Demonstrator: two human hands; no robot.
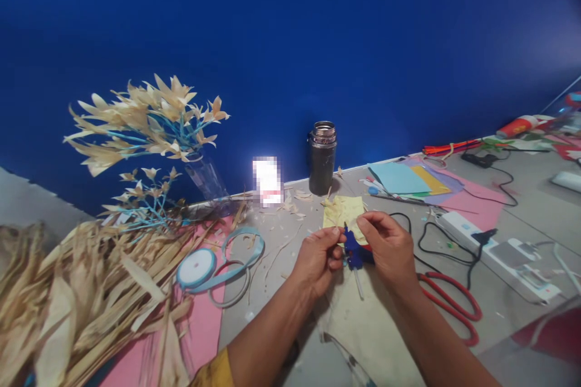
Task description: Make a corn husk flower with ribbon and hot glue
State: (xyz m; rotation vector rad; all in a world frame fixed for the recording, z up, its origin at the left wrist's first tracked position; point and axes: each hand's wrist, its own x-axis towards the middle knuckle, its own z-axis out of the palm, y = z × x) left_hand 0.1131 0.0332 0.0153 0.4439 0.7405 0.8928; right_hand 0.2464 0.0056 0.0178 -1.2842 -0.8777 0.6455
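My left hand (320, 257) is closed in a pinch, its thumb and forefinger pressed together near the tip of a blue glue gun (352, 249). Whatever sits between those fingertips is too small to make out. Opposite it, my right hand (389, 248) also pinches, thumb against forefinger, and its grip is too small to name. The glue gun lies between and beneath the hands, a pale glue stick (360, 285) poking out toward me. Behind the fingers is a crumpled yellow paper (350, 204) with a dry husk piece on it.
Dried corn husks (91, 290) pile up at left beside a light blue tape roll (196, 270). Husk flowers (149, 121) stand in a clear vase (206, 178). A dark flask (322, 160) stands by the blue wall. Red-handled scissors (454, 302) and a power strip (499, 260) lie at right.
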